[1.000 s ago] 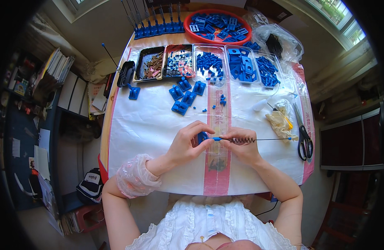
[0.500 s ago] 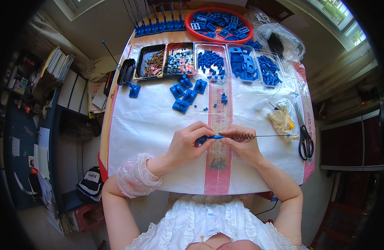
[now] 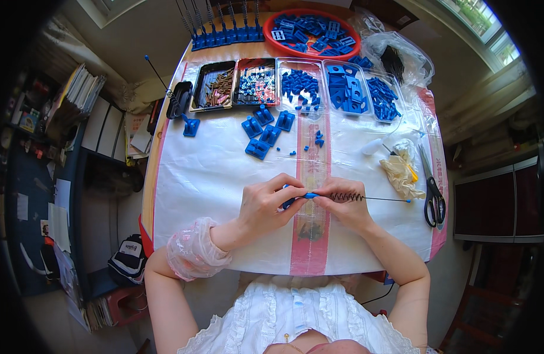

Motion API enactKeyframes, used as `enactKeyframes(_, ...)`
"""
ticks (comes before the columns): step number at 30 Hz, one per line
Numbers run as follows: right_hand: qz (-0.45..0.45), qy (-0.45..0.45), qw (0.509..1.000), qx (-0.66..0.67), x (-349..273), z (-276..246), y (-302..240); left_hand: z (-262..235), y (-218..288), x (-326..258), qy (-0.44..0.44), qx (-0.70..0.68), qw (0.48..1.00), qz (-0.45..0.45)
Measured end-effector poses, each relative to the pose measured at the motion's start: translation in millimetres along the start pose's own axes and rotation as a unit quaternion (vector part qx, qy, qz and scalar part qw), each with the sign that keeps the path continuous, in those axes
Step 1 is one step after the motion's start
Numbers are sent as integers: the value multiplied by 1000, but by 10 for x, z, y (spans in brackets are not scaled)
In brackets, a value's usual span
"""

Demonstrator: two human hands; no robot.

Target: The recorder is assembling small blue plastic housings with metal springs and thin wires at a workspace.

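Over the middle of the table my left hand [image 3: 265, 203] is closed, thumb and fingers pinching a blue plastic base [image 3: 287, 203], which they partly hide. My right hand [image 3: 347, 206], also closed, grips the near end of a black coil spring [image 3: 351, 197] where it meets the blue piece. From the spring a thin dark rod [image 3: 384, 199] runs out to the right and ends in a small blue tip [image 3: 408, 201]. The exact joint between base and spring is covered by my fingertips.
Beyond my hands lie several blue bases [image 3: 270, 135] and small blue caps [image 3: 319, 140]. Trays of screws [image 3: 221, 87], nuts [image 3: 255, 85] and blue parts [image 3: 300, 85] line the back, before a red basin [image 3: 275, 44]. Scissors [image 3: 432, 194] and a screwdriver [image 3: 389, 149] lie right.
The rod's blue-tipped end has swung slightly toward me, so the rod now slopes down to the right. Both hands keep their pinch in nearly the same place.
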State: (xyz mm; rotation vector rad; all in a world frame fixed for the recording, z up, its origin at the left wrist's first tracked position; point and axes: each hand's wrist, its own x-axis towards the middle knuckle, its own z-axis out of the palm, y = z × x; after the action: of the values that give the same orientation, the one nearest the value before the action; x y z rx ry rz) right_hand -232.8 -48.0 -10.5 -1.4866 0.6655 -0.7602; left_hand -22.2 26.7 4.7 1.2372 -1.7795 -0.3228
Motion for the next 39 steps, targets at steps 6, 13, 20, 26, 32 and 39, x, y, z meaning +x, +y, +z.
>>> enactKeyframes(6,-44,-13,999,-21,-16,7,17,-21,2,-4,-3,8,1000,29)
enactKeyframes(13,-46,-18,998,-41,-33,19,-20,-7,0,-18,3,9,999,34)
enactKeyframes(20,-51,-19,997,-50,-32,27,-31,-26,-5,-13,0,8,999,40)
enactKeyframes(26,-100,1,992,-83,-9,29,-44,-33,19,35,3,5,1000,25)
enactKeyframes(32,-260,-1,947,-188,18,-10,-105,-37,5,24,-1,1,1000,31)
enactKeyframes(39,-411,-65,851,-321,80,-127,-199,-58,-5,19,-14,32,997,65)
